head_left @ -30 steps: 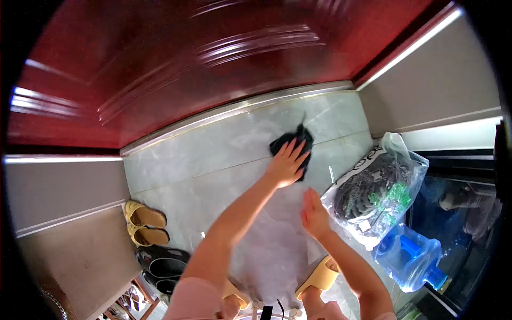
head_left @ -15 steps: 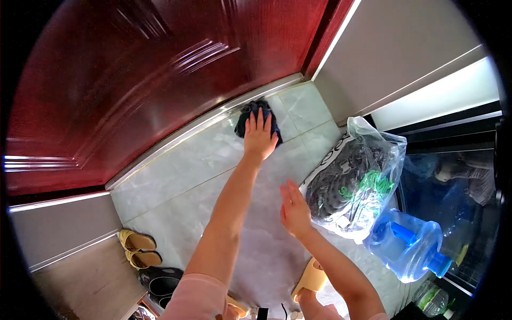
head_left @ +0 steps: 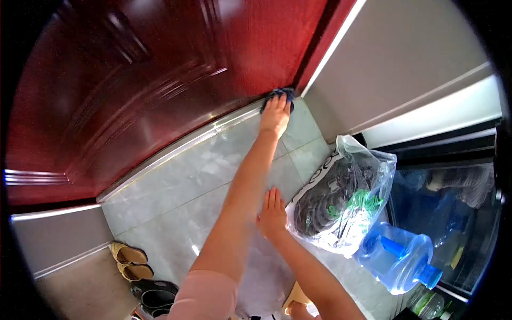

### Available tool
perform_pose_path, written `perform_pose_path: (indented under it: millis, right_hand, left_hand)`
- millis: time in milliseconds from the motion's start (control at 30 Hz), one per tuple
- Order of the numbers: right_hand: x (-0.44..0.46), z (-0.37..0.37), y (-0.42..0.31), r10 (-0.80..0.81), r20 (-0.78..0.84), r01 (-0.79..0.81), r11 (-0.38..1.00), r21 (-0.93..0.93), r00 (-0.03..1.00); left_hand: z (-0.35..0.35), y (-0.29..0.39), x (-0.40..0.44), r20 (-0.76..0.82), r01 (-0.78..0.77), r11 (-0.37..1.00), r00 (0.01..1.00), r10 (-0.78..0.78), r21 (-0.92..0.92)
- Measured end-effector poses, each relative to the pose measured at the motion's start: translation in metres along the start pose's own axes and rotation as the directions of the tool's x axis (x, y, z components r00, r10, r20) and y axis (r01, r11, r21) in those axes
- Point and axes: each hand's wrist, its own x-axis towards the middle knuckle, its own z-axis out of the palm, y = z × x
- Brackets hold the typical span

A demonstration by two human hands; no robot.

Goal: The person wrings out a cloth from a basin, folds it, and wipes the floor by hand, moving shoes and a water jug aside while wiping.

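A dark blue cloth (head_left: pixel 289 95) lies bunched at the door's bottom edge, near the right corner of the frame. My left hand (head_left: pixel 276 117) reaches far forward and presses onto it, fingers close together and partly covering it. Lower down, my right hand (head_left: pixel 272 217) is palm down over the grey tiles, fingers stretched out and holding nothing. I cannot tell whether it touches the floor. Just right of it sits a clear plastic bag (head_left: pixel 341 200) with dark items and green strings inside. The metal door sill (head_left: pixel 213 128) runs along the foot of the red door (head_left: pixel 176 58).
A blue water jug (head_left: pixel 397 256) lies on its side at the right, beside a dark glass-fronted cabinet (head_left: pixel 453 213). Yellow-tan slippers (head_left: pixel 130 261) and black shoes (head_left: pixel 154 296) stand at lower left. Another clear bottle (head_left: pixel 426 305) is at lower right.
My left hand has moved the cloth forward and right, from the floor tiles to the door's lower corner. My right hand has shifted left and slightly toward me; the view has shifted a little.
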Motion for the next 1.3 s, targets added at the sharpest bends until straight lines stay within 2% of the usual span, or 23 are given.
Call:
perform_pose_path:
  millis: [33,67,133,233,333,533,567,667,700,800,833,867,933,1033,1167,1267,1300]
  right_hand:
    - [-0.001,-0.003,-0.002,0.01,0.049,-0.009,0.999,-0.031,0.999]
    - [-0.002,-0.001,-0.005,0.018,0.05,-0.016,0.999,-0.036,0.999]
    - [-0.001,0.001,-0.003,0.04,0.04,-0.039,0.998,-0.042,0.998]
    - [-0.002,0.006,0.004,-0.028,-0.023,0.027,0.999,-0.023,0.999]
    - [-0.001,-0.001,-0.002,0.018,0.048,-0.013,0.995,-0.095,0.999]
    - [0.012,-0.017,-0.029,0.208,0.115,-0.2,0.977,-0.074,0.971]
    - [0.013,-0.015,-0.037,0.206,0.064,-0.201,0.976,-0.083,0.976]
    - [0.0,0.007,-0.086,-0.109,-0.088,0.096,0.985,-0.142,0.99]
    - [-0.014,-0.003,-0.124,-0.159,-0.007,0.155,0.972,-0.177,0.987]
    - [-0.025,0.027,-0.195,-0.316,0.021,0.316,0.945,-0.086,0.949]
    - [-0.025,0.036,-0.211,-0.31,0.082,0.311,0.95,-0.002,0.947]
    - [-0.026,0.045,-0.222,-0.267,0.074,0.269,0.963,-0.019,0.961]
    - [-0.035,0.044,-0.238,-0.163,0.057,0.166,0.985,-0.055,0.985]
    - [-0.032,0.037,-0.234,-0.189,0.131,0.201,0.976,-0.08,0.973]
    - [-0.027,0.041,-0.225,-0.248,0.131,0.261,0.96,-0.098,0.96]
    - [-0.025,0.044,-0.22,-0.255,0.163,0.28,0.948,-0.152,0.953]
    - [-0.026,0.042,-0.223,-0.253,0.174,0.284,0.942,-0.181,0.952]
  left_hand:
    - [0.004,-0.002,0.003,0.055,0.006,1.0,0.998,-0.007,0.02]
    - [0.006,-0.005,-0.002,0.007,-0.025,0.999,1.0,0.025,0.034]
    - [0.002,-0.016,-0.013,0.029,-0.072,0.996,0.997,0.071,0.06]
    - [-0.011,-0.039,-0.047,-0.006,0.005,1.0,1.0,-0.005,0.003]
    - [-0.035,-0.084,-0.122,-0.012,0.091,0.995,0.996,-0.09,0.038]
    - [-0.121,-0.202,-0.292,0.0,0.266,0.952,0.963,-0.269,0.148]
    - [-0.139,-0.216,-0.317,0.039,0.327,0.924,0.939,-0.341,0.2]
    - [-0.183,-0.263,-0.391,0.08,0.482,0.814,0.844,-0.531,0.324]
    - [-0.197,-0.278,-0.412,0.079,0.536,0.772,0.802,-0.592,0.341]
    - [-0.225,-0.32,-0.471,0.035,0.649,0.692,0.721,-0.692,0.317]
    - [-0.233,-0.332,-0.485,0.049,0.667,0.672,0.697,-0.715,0.323]
    - [-0.24,-0.342,-0.497,0.065,0.682,0.654,0.674,-0.736,0.326]
    - [-0.249,-0.363,-0.52,0.032,0.802,0.487,0.509,-0.86,0.347]
    - [-0.267,-0.375,-0.535,0.095,0.776,0.511,0.516,-0.851,0.369]
    - [-0.249,-0.359,-0.514,-0.016,0.912,0.32,0.335,-0.942,0.257]
    - [-0.236,-0.337,-0.513,-0.003,0.961,0.243,0.245,-0.969,0.132]
    - [-0.213,-0.344,-0.536,0.116,0.881,0.395,0.377,-0.919,0.26]
